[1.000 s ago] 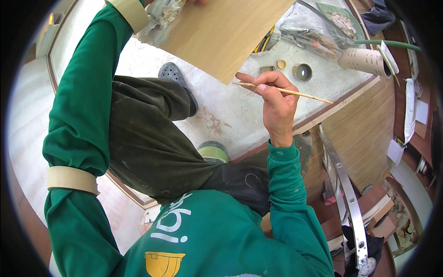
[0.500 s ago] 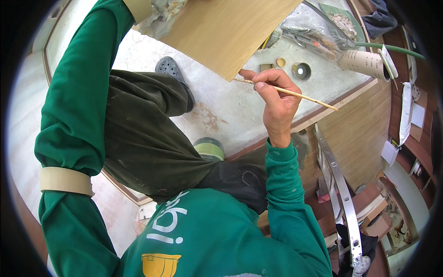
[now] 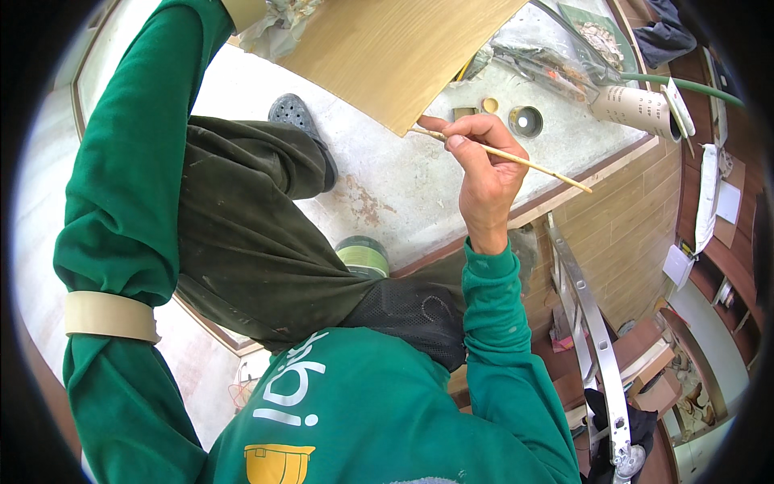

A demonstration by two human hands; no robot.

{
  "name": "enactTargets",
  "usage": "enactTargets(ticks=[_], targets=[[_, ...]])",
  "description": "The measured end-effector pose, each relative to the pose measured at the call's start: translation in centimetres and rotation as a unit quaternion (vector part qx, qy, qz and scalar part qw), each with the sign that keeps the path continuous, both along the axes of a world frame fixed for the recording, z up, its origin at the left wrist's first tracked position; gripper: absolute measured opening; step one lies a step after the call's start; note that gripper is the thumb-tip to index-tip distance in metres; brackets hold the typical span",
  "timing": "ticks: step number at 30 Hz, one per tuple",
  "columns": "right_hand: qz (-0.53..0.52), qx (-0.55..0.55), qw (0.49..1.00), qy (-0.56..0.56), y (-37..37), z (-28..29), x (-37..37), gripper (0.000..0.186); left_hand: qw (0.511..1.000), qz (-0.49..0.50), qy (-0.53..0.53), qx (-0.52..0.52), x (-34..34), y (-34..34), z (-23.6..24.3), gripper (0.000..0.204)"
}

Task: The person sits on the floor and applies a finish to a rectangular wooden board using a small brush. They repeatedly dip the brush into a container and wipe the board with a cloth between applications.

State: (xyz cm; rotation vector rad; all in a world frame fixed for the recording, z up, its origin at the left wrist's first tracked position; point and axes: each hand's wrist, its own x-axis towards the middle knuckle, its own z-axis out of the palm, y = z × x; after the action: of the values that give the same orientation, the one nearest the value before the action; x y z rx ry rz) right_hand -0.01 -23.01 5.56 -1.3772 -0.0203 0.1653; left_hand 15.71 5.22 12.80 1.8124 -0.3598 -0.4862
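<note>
A thin wooden stick (image 3: 538,166) is pinched between the thumb and fingers of my right hand (image 3: 489,165). Its tip meets the lower corner of a wood-grain board (image 3: 387,60), and whether it ends in bristles is too small to tell. My left arm reaches up past the top edge, so that hand is out of sight. A beige tape roll (image 3: 244,11) circles the arm near the wrist, and another tape roll (image 3: 111,316) sits round the same sleeve farther down. Crumpled paper or plastic (image 3: 282,26) lies beside the board's left side.
Beyond my right hand a small open tin (image 3: 526,123) stands on the pale floor, with a little round lid (image 3: 489,106) nearby. Clear plastic wrapping (image 3: 548,60) lies farther back. A green bucket (image 3: 363,256) is below me. To the right leans an aluminium ladder (image 3: 592,339).
The board's lower corner and the stick's tip sit very slightly higher in view. My right hand keeps the same pinch.
</note>
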Motion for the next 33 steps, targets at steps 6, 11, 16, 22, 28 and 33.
enactTargets(ticks=[6, 11, 16, 22, 28, 33], targets=[[-0.01, 0.01, 1.0, 0.001, -0.1, -0.3, 0.2, 0.006, 1.0, 0.008, 0.023, -0.017, 0.0, -0.2, 0.0, 0.027], [-0.026, 0.03, 0.999, 0.014, 0.0, -0.5, 0.3, 0.006, 0.999, -0.017, -0.024, 0.022, -0.3, -0.4, 0.5, 0.027], [-0.037, 0.021, 0.999, 0.021, -0.3, -1.2, 0.6, 0.005, 0.997, -0.017, -0.057, 0.044, -0.5, -0.5, 0.4, 0.026], [-0.047, 0.049, 0.998, 0.016, -0.3, -1.0, 1.1, 0.006, 0.998, -0.026, -0.031, 0.052, 0.5, -0.2, 0.2, 0.026], [-0.013, 0.055, 0.998, 0.026, -0.4, 0.0, 0.1, 0.008, 0.999, -0.016, -0.028, 0.023, 0.2, -0.1, -0.3, 0.027], [0.008, 0.041, 0.999, 0.024, -0.1, -0.1, -0.6, 0.009, 0.998, -0.038, -0.032, 0.025, 0.3, 0.2, -0.1, 0.028]])
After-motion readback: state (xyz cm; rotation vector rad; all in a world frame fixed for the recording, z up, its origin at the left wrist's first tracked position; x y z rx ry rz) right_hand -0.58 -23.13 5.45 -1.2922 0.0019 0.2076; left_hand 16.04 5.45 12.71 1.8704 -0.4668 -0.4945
